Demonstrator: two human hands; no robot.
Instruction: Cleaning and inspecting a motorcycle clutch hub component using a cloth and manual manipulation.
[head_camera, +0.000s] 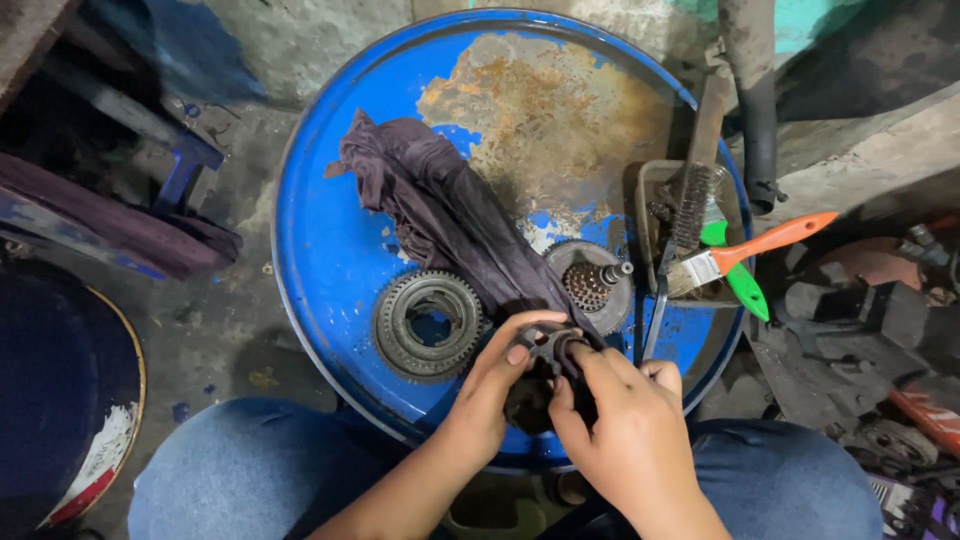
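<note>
I saw both hands closed on a small dark metal part (545, 350) at the near edge of the blue drum lid (330, 250). The left hand (490, 385) pinched it from the side; the right hand (625, 430) pressed the end of a dark purple rag (440, 215) onto it. The part looked greasy, roundish and mostly hidden by fingers and cloth. A toothed ring gear (428, 323) lay just left of it, a geared hub with a shaft (590, 283) just behind. An orange-handled paintbrush (745, 252) and a wire brush (692, 205) rested in a tray (648, 185).
</note>
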